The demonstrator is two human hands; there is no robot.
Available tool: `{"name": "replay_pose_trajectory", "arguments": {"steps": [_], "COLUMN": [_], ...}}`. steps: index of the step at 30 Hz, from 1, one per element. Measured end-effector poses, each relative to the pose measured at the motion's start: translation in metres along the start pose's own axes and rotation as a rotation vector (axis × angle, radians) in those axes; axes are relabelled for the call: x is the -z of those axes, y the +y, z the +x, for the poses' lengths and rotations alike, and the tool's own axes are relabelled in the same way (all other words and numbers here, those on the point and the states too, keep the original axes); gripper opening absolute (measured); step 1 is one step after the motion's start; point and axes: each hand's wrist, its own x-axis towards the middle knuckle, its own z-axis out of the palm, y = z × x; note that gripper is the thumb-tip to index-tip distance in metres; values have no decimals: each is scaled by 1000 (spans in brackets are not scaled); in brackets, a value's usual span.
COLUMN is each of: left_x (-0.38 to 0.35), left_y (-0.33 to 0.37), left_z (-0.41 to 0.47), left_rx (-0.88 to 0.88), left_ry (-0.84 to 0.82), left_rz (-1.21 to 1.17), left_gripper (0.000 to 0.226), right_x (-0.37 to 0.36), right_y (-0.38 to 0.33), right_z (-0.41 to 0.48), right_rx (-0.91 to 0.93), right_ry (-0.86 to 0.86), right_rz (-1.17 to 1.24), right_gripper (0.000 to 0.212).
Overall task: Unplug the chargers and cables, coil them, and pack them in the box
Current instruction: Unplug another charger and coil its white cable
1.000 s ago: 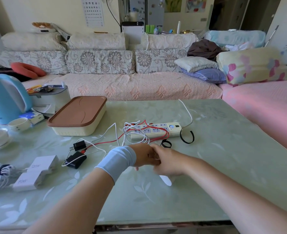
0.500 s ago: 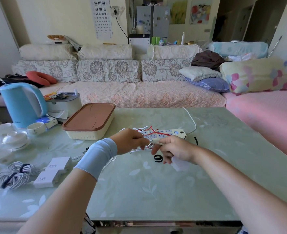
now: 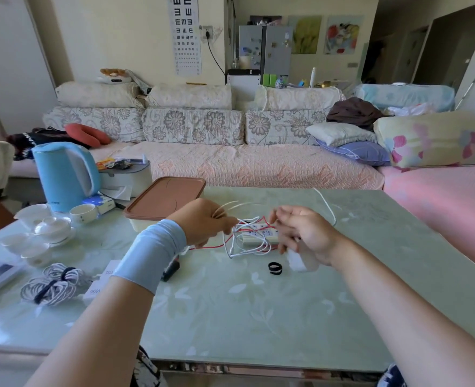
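Left hand (image 3: 202, 222) and right hand (image 3: 306, 236) farther apart, white cable's (image 3: 246, 220) loops rightward.

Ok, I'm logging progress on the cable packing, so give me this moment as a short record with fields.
left hand: grips loops of white cable above the table
right hand: fingers loosely curled near power strip; blurred white object below it, grip unclear
power strip: on table, white cable and red cable across it
box: lid on, beyond left hand
coiled bundle: tied, on table at far left
black strap: loose on table by right hand
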Motion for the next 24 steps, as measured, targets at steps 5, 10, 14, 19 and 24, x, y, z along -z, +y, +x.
{"name": "replay_pose_trajectory", "arguments": {"steps": [5, 10, 14, 19, 24], "left_x": [24, 20, 14, -6, -33], "left_y": [-20, -12, -15, -12, 13], "left_z": [-10, -2, 11, 22, 31], "left_rx": [-38, -122, -150, -66, 79], "left_ry": [-94, -339, -461, -310, 8], "left_rz": [-818, -1345, -1795, -2065, -2006], "left_gripper": [30, 27, 26, 32, 40], "right_x": [8, -18, -39, -53, -66], "right_y": [4, 12, 7, 2, 7], "right_z": [8, 16, 19, 9, 7], "right_rx": [-55, -112, -43, -84, -177], "right_ry": [82, -106, -65, -156, -231], "right_rz": [-20, -72, -123, -166, -375], "right_gripper": [27, 27, 29, 34, 25]}}
